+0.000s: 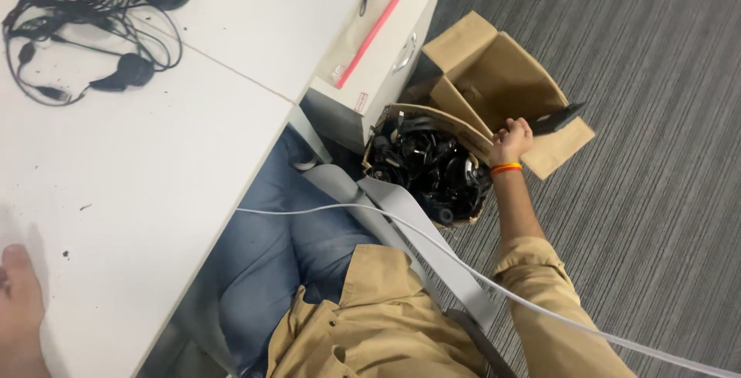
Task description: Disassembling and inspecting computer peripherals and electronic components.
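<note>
My left hand (19, 301) rests flat on the white desk (154, 170) at lower left, fingers out of frame, state undeterminable. Right of centre, my right hand (511, 140) closes on the cardboard box flap (471, 133). The box of black headsets (428, 166) lies directly left of those fingers, well nearer this hand.

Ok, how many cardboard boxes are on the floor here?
2. One open box beside the white cabinet, filled with black headsets; one empty box just behind it, flaps spread, with the right hand at its flap. Others may be hidden under the desk.
</note>
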